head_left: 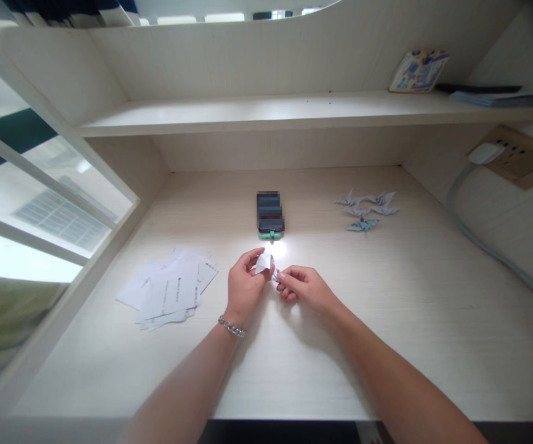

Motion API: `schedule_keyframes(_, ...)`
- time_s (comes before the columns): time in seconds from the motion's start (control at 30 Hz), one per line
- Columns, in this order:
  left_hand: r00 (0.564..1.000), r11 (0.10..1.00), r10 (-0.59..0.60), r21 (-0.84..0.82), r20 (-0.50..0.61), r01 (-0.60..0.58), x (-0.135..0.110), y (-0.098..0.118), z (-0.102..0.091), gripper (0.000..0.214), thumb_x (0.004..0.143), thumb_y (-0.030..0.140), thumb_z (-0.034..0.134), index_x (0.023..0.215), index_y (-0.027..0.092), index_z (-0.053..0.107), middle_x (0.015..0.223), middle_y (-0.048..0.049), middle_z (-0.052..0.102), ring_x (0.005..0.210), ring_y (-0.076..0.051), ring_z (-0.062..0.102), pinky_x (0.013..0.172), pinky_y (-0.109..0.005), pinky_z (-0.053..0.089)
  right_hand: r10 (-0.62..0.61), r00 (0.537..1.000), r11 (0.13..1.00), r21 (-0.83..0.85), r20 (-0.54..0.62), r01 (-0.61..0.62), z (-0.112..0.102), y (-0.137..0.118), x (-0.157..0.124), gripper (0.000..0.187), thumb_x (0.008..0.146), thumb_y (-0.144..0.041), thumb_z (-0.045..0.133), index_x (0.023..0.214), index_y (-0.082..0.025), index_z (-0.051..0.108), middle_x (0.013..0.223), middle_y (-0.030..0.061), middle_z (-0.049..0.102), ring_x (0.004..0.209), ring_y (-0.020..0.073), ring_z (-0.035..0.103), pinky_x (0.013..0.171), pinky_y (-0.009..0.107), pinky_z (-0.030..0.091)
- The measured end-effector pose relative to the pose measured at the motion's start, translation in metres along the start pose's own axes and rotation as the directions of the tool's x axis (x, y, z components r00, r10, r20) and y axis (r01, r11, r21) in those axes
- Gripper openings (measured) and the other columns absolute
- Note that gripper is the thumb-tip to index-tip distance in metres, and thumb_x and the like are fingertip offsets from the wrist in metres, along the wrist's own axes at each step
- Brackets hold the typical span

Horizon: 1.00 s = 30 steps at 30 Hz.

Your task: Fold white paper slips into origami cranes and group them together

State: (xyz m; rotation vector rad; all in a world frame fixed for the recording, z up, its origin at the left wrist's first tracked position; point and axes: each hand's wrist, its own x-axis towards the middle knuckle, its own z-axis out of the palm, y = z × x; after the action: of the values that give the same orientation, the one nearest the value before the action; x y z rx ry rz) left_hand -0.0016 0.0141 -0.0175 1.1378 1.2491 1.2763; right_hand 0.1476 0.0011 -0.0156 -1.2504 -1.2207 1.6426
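Note:
A small folded white piece of paper (263, 263) is held between both hands above the middle of the desk. My left hand (246, 279), with a silver chain bracelet (232, 327) at the wrist, grips its left side between thumb and fingers. My right hand (304, 285) pinches the paper's lower right end with thumb and forefinger. Just beyond the hands lies a phone (270, 213) with a green lower edge. To the right, several folded paper cranes (372, 211) sit together, one of them bluish. Left of my hands is a loose pile of white paper sheets (169, 290) with printing.
A shelf (294, 114) spans the back above the desk (409, 345), carrying a small colourful box (419, 71) and flat dark items at right. A plug (486, 153) sits in the right wall socket, and its grey cable (488, 250) runs down along the desk's right side.

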Motion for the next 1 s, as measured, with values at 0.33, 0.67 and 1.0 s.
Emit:
schedule_keyframes(0.33,0.988,0.990,-0.135,-0.036,0.070,0.138,0.001,0.001,0.002,0.042,0.067,0.026,0.071,0.107,0.015,0.062,0.097,-0.0113,0.066,0.082,-0.019,0.063,0.066,-0.028,0.053,-0.159,0.985,0.983,-0.104,-0.063,0.152,-0.011,-0.005,-0.002,0.027,0.071,-0.040,0.066,0.082,-0.015,0.063,0.074,0.0050,0.064,0.063,0.0149,0.059,0.053,0.026,0.047)
schedule_keyframes(0.67,0.958,0.980,-0.159,-0.078,0.238,0.181,-0.007,0.008,0.006,0.041,0.069,0.022,0.068,0.108,0.013,0.062,0.102,-0.0135,0.066,0.082,-0.020,0.064,0.072,-0.032,0.051,-0.322,0.931,0.932,-0.230,-0.171,0.280,-0.013,-0.005,0.000,0.027,0.075,-0.030,0.062,0.099,-0.019,0.068,0.089,0.0069,0.066,0.067,0.0153,0.060,0.060,0.028,0.048)
schedule_keyframes(1.0,0.959,0.999,-0.041,0.004,0.279,0.041,-0.006,0.008,0.004,0.054,0.056,-0.003,0.052,0.105,0.014,0.065,0.113,-0.0108,0.064,0.103,-0.024,0.059,0.085,-0.034,0.050,-0.377,0.921,0.894,-0.298,-0.100,0.334,-0.019,-0.003,-0.001,0.024,0.074,-0.022,0.061,0.094,-0.026,0.072,0.093,0.0058,0.063,0.080,0.0177,0.059,0.067,0.029,0.048)
